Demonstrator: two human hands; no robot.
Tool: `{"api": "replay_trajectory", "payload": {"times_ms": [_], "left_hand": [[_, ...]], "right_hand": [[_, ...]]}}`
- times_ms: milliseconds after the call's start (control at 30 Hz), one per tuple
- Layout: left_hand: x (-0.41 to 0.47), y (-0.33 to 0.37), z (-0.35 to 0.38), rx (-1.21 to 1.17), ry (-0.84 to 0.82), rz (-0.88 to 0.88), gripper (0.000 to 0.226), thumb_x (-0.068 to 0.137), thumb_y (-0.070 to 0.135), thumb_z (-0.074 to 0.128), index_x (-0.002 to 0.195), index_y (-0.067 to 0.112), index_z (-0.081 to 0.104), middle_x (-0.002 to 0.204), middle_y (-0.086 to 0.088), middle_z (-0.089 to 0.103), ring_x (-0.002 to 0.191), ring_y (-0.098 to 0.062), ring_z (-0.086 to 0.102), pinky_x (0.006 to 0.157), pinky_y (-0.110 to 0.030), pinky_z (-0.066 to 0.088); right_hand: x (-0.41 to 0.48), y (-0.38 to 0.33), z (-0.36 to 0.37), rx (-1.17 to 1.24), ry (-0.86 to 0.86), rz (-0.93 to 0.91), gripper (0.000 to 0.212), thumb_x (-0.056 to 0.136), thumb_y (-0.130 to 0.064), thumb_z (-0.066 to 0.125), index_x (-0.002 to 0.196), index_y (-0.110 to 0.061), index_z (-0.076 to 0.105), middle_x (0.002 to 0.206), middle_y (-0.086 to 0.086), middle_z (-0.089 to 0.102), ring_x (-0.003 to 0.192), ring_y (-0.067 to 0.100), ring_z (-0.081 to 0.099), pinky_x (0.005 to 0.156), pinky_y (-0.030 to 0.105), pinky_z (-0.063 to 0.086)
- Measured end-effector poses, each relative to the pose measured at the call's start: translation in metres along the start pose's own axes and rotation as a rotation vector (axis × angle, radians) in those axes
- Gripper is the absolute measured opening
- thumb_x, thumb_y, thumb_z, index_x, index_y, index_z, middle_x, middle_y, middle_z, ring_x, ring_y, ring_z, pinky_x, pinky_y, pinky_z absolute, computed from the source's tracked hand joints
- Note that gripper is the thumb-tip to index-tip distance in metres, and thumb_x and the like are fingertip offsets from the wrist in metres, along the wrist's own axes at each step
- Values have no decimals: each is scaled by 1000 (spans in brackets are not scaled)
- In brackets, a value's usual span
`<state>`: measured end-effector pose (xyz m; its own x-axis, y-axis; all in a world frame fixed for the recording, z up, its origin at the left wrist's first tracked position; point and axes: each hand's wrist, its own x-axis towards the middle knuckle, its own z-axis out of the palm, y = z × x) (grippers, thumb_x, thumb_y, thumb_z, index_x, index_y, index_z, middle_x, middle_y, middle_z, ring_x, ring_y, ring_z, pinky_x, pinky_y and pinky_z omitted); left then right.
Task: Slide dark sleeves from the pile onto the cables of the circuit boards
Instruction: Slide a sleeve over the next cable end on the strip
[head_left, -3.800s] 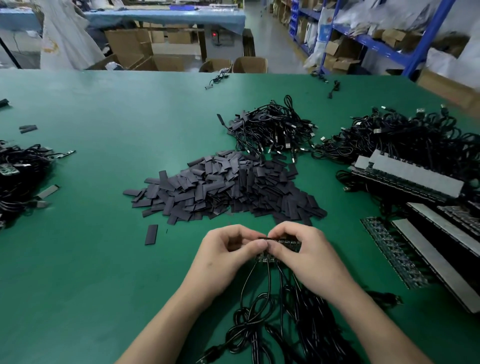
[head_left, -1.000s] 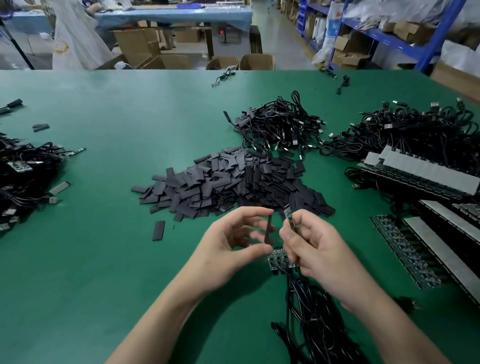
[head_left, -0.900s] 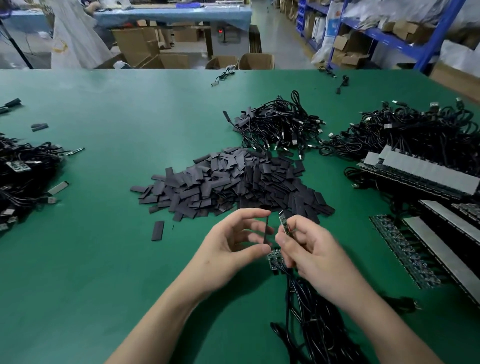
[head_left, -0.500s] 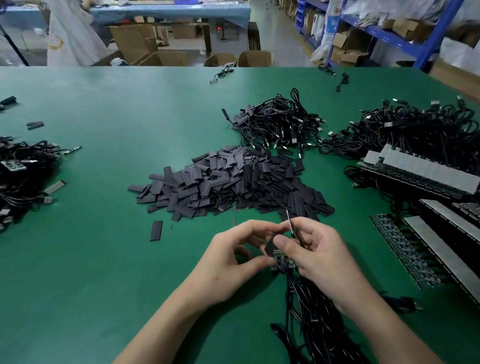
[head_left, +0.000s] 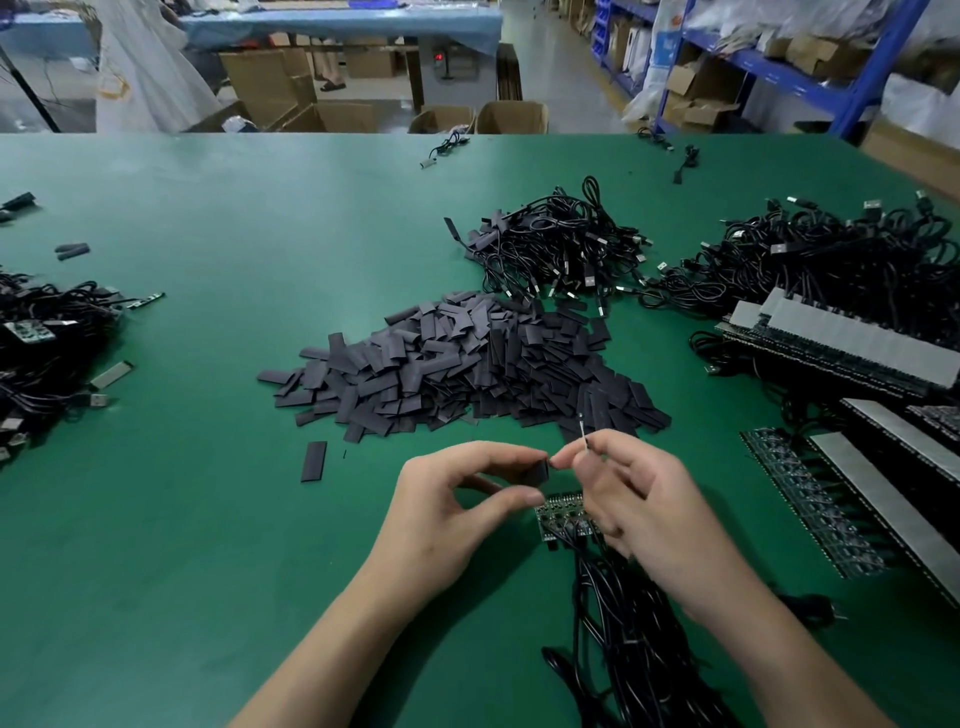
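Note:
My left hand (head_left: 457, 512) pinches a dark sleeve (head_left: 537, 473) between thumb and forefinger, just above the green table. My right hand (head_left: 644, 506) holds a cable's plug end (head_left: 583, 434), its metal tip sticking up beside the sleeve. Under the hands lies a small green circuit board (head_left: 563, 514), with its black cables (head_left: 618, 634) trailing toward me. The pile of dark sleeves (head_left: 467, 364) spreads just beyond my hands.
Heaps of black cables lie at the back (head_left: 561, 249), far right (head_left: 831, 260) and far left (head_left: 47, 343). Rows of circuit boards (head_left: 841, 353) stand at the right. One loose sleeve (head_left: 314, 461) lies left of my hands. Boxes and blue shelving sit beyond the table.
My left hand turned the sleeve from upright to lying sideways, close to the plug. The right hand lowered the cable end toward it. Both hands dropped nearer the board.

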<state>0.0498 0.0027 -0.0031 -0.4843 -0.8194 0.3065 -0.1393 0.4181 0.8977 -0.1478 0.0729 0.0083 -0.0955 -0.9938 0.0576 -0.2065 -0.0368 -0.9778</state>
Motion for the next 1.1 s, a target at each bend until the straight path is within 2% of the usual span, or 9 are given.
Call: {"api": "replay_trajectory", "payload": {"times_ms": [67,167,333,433,500,667,933,1000,1100], "left_hand": [[1,-1,-2,15,26,1,26,83,20,84,106,30,79,101,18,77,95,-8,74,84,-21,56],[1,-2,-5,56,68,15,27,83,17,83,105,34,78,102,21,77,95,-5,73,83,-18,55],[2,-5,-7,136,78,64,24,84,15,83,104,28,79,103,21,75,100,-8,71,81,-26,56],[2,-6,-8,168,80,84,23,84,16,82,104,26,80,104,21,75,101,-7,71,81,-27,55],[2,-7,-8,188,75,83,23,84,15,83,105,26,80,104,20,75,101,-7,71,81,-29,55],[1,-6,-7,227,56,101,23,84,18,83,105,28,80,104,20,74,101,-5,70,80,-32,55],[0,-6,-8,313,45,162,21,85,19,83,105,27,80,104,19,72,100,-6,69,81,-34,57],[0,-4,-9,407,47,217,19,87,20,82,104,26,81,104,18,72,98,-3,69,82,-32,57],[1,1,-9,617,49,362,12,91,26,77,103,25,81,102,14,73,90,-10,69,76,-33,57]], "right_hand": [[-1,-3,-4,-5,4,-6,47,94,-71,48,101,-30,70,58,-5,43,52,14,37,49,31,34],[-1,-7,-6,-2,-34,18,36,94,-59,48,87,-27,64,57,-7,37,55,18,31,53,42,29],[-6,-12,-6,-279,-67,-81,41,93,-57,48,81,-19,56,60,-9,37,55,8,32,53,27,28],[-7,-15,-5,-323,-81,-80,42,93,-58,47,78,-20,53,60,-8,38,56,7,34,54,33,28],[-7,-15,-4,-332,-86,-81,41,94,-57,48,76,-21,52,60,-8,39,56,6,35,54,31,28],[-8,-13,-2,-358,-88,-72,33,103,-36,57,72,-25,51,56,-11,39,53,4,33,52,21,28],[-8,-11,2,-439,-82,-54,29,99,-41,56,72,-31,53,55,-9,42,51,5,34,51,26,27],[-8,-9,2,-472,-89,-47,28,98,-44,55,74,-30,53,55,-9,43,50,6,34,50,25,28],[-9,-8,2,-509,-108,-34,28,98,-46,54,75,-29,54,53,-8,42,48,7,34,50,23,29]]}}
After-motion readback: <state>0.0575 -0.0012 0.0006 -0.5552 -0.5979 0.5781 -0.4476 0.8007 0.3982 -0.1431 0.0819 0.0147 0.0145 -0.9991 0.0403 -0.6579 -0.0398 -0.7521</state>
